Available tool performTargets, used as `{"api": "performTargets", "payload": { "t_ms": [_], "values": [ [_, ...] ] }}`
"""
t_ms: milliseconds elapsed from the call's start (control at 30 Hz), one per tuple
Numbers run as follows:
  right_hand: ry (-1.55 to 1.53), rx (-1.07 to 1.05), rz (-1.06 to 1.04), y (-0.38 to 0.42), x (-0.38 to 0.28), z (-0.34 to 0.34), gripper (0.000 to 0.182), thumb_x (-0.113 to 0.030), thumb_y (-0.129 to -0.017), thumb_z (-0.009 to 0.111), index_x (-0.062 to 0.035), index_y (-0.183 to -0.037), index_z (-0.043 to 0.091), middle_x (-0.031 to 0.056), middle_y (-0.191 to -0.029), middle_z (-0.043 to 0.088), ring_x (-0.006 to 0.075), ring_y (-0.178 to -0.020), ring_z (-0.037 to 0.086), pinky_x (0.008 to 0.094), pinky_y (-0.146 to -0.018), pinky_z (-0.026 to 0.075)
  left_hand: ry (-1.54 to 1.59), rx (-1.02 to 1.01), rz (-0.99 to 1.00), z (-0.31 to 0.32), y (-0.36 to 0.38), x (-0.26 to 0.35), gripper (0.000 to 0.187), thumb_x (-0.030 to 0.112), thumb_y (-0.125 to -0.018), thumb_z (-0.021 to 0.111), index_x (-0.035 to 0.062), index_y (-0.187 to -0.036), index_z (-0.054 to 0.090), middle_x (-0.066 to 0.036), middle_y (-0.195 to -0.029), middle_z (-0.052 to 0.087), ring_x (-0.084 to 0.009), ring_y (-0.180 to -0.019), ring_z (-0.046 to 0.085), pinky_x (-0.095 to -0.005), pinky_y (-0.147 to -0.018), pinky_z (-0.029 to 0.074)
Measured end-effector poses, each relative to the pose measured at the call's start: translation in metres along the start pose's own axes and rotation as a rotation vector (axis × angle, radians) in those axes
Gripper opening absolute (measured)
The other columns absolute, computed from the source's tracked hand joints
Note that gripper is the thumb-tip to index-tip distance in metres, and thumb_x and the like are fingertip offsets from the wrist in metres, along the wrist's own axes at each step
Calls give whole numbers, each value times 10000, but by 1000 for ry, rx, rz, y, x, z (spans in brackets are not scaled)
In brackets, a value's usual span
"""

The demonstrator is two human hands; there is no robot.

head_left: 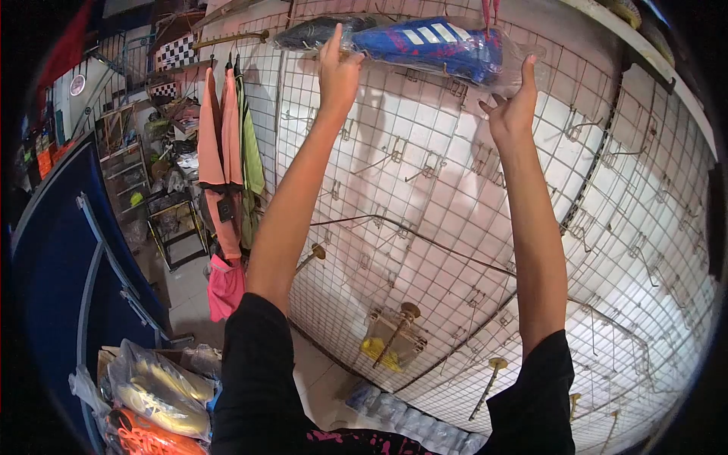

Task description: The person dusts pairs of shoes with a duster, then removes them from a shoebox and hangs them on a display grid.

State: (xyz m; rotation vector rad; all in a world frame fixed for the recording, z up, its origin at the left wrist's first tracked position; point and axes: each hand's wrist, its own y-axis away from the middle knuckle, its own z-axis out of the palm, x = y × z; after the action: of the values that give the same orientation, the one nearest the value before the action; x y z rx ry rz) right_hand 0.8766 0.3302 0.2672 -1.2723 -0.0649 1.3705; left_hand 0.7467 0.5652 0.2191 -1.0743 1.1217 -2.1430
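Observation:
Both arms reach up to a plastic-wrapped blue item with white stripes high on the wire grid wall. A dark wrapped part lies at its left. My left hand touches the package near its left part, index finger pointing up and the other fingers bent against the wrap. At the right end, my right hand supports the package from below, thumb up and fingers spread. A pink strap hangs just above the package.
Wire grid with hooks covers the wall. Pink and green garments hang at left, near a step stool and a blue panel. Bagged shoes lie lower left. A metal shelf edge runs upper right.

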Motion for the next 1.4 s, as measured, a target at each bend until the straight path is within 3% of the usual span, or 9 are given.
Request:
{"api": "performTargets", "payload": {
  "t_ms": [167, 267, 367, 467, 667, 833, 967, 1267, 1400],
  "values": [
    [153, -136, -101, 9, 3, 6, 1059, -579, -792, 772, -13, -1509, 235, 232, -1564, 274, 438, -1453, 242, 688, -1096, 242, 104, -52, -105, 7, 11, 19, 697, 35, -840, 662, 87, -1500, 442, -199, -1492, 464, -295, -1285, 520, -368, -1079, 392],
    [30, -59, -34, 4, -3, 4, 1049, -478, -769, 839, 11, -1478, 241, 218, -1534, 317, 416, -1423, 308, 662, -1069, 309, 166, -124, -133, 7, 19, 34, 682, 31, -843, 659, 75, -1491, 450, -208, -1522, 439, -311, -1411, 395, -368, -1152, 296],
    [37, 62, -45, -5, 7, -5, 973, -335, -804, 841, -23, -1496, 232, 192, -1476, 415, 326, -1351, 434, 468, -1112, 361, 149, -129, -79, 8, 17, 28, 680, 17, -836, 654, 83, -1485, 461, -203, -1508, 454, -305, -1393, 418, -363, -1135, 322],
    [43, -145, -44, 7, -1, -15, 1050, -517, -799, 799, 0, -1501, 214, 208, -1529, 338, 403, -1406, 336, 642, -1077, 314, 174, -203, -84, 5, 24, 31, 717, 2, -841, 621, 176, -1514, 442, -146, -1565, 367, -273, -1375, 406, -387, -1068, 378],
    [238, -158, 69, 30, -1, -28, 1064, -594, -805, 766, 10, -1518, 258, 228, -1599, 220, 453, -1447, 259, 642, -1111, 282, 143, -158, -230, 7, 32, 42, 792, 154, -835, 648, 190, -1567, 348, -121, -1626, 295, -295, -1428, 360, -453, -1054, 367],
    [26, -255, 381, 39, -13, -51, 1365, -499, -756, 850, 34, -1532, -139, 317, -1598, 63, 532, -1454, 186, 655, -1131, 265, 19, -79, -245, 14, 60, 79, 821, 187, -821, 638, 162, -1578, 321, -112, -1635, 286, -281, -1406, 384, -414, -967, 413],
    [-19, -302, 428, 82, -36, -60, 1140, -562, -854, 726, -47, -1599, 34, 349, -1604, -1, 492, -1458, 225, 548, -1125, 333, -15, -43, -206, 10, 99, 93, 797, 183, -829, 618, 157, -1573, 332, -125, -1622, 310, -270, -1344, 450, -393, -905, 448],
    [-154, -446, 494, 197, -55, -75, 1055, -517, -879, 708, 21, -1570, 119, 305, -1612, 117, 434, -1452, 285, 526, -1144, 320, 163, 161, -671, -8, 450, 176, 438, 207, -995, 462, 45, -1393, 547, -70, -1340, 584, -169, -1215, 530, -287, -995, 410],
    [-196, -703, 605, 281, -52, -101, 783, -460, -963, 626, -9, -1522, 314, 225, -1520, 401, 322, -1324, 498, 444, -1099, 397, -324, -673, -963, -77, 700, 194, 509, 394, -1053, 443, 20, -1383, 546, -135, -1391, 576, -249, -1377, 433, -388, -1165, 299]
  ]
}}
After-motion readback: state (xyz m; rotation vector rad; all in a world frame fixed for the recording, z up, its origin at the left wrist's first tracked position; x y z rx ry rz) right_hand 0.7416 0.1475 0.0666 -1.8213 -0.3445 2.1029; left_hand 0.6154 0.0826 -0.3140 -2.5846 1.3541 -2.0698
